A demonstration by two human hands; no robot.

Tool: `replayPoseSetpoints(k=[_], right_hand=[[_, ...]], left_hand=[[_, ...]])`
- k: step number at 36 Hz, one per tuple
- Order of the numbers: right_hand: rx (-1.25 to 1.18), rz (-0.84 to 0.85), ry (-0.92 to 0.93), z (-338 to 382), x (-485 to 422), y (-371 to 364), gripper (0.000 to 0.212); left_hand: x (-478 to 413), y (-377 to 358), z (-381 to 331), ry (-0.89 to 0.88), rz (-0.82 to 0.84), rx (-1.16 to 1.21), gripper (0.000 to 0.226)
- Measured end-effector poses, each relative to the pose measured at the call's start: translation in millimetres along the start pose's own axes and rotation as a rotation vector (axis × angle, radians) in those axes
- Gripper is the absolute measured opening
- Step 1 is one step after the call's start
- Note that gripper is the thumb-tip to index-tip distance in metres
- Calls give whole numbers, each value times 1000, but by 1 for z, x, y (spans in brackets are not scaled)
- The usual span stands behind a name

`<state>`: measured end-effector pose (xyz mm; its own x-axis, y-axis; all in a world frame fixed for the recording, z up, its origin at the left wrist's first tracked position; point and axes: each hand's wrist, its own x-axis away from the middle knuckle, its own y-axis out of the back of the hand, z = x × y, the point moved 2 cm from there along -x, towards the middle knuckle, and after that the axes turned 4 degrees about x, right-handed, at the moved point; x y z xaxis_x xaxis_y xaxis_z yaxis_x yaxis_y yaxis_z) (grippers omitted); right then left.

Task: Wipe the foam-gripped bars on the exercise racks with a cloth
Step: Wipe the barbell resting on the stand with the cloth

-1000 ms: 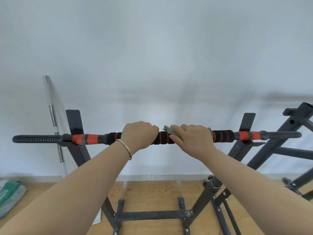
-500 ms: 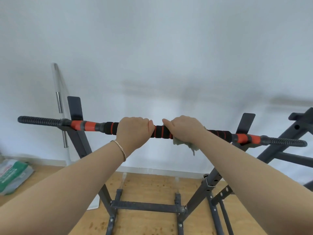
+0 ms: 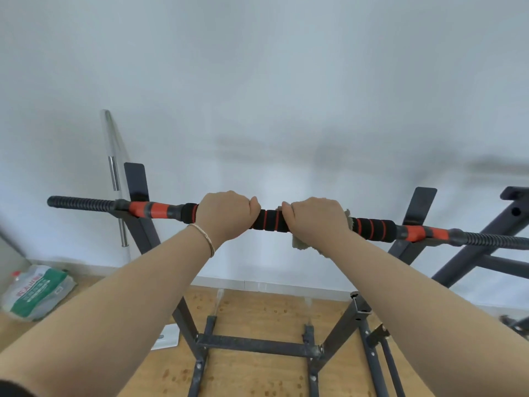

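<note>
left hand (image 3: 226,214) fisted on the bar (image 3: 270,219) to steady it, right hand (image 3: 316,217) clamping the cloth (image 3: 300,244) round the middle foam. i'd squeeze, twist, then slide slowly.

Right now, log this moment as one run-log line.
left hand: grips foam bar | right hand: holds cloth wrapped on foam bar | stage: wipe at middle section

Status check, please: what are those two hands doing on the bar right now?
Left hand gripping the foam-gripped bar, bare. Right hand curled round the bar with the cloth under it. Nothing seen in the way.
</note>
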<state>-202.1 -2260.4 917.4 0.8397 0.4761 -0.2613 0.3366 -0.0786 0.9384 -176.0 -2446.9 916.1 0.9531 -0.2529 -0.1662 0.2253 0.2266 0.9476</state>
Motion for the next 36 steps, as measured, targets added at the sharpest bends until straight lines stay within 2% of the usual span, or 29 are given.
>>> replayPoseSetpoints(k=[1, 3, 4, 6, 7, 10, 11, 14, 16, 18, 19, 21, 22, 24, 26, 30, 32, 33, 35, 36], right_hand=[[-104, 92, -47, -2, -7, 1, 48], [-242, 263, -102, -2, -17, 4, 46], [-214, 260, -79, -2, -18, 5, 41], [-31, 89, 38, 0, -10, 4, 27], [69, 8, 86, 0, -1, 0, 25], [118, -108, 26, 3, 15, -15, 72], [97, -181, -18, 4, 15, -17, 73], [56, -421, -81, 6, 14, -15, 49], [40, -460, -68, 6, 15, -13, 47], [77, -481, -45, 5, 14, -14, 43], [103, -462, -18, 5, 13, -14, 34], [132, -419, 42, 5, 10, -10, 10], [126, -378, 53, 4, 8, -9, 5], [133, -254, 53, 5, 4, -4, 19], [182, -82, 64, 4, -3, -4, 29], [-80, 128, -67, 0, -24, 5, 39], [-50, 132, -47, 1, -22, 3, 36], [41, 67, -6, 2, -16, 1, 29], [150, -101, 13, 7, 2, -4, 20], [156, -193, -6, 9, 8, -7, 23]], left_hand=[[4, -2, -2, 55, -71, 55, 16], [9, -8, -4, 103, -248, 95, 29], [11, -12, -5, 112, -297, 105, 31], [12, -13, -7, 84, -283, 60, 25], [10, -10, -9, 67, -224, 39, 24], [-2, -4, -5, 64, -25, 85, 10], [-9, 0, 0, 100, 49, 142, 16], [-25, 10, 9, 213, 306, 420, 39], [-28, 8, 9, 226, 419, 553, 46], [-24, 9, 6, 215, 448, 568, 47], [-23, 10, 6, 184, 413, 497, 41], [-20, 11, 4, 60, 243, 275, 11], [-18, 9, 3, 17, 152, 196, 4], [-11, 4, 0, 25, 40, 128, 10], [-5, -2, -2, 88, -51, 74, 33], [4, -8, -5, 148, -310, 155, 43], [7, -10, -4, 145, -307, 169, 41], [7, -6, -4, 123, -276, 147, 38], [5, -1, -4, 46, -93, 137, 22], [0, 1, -2, 24, -16, 199, 13]])
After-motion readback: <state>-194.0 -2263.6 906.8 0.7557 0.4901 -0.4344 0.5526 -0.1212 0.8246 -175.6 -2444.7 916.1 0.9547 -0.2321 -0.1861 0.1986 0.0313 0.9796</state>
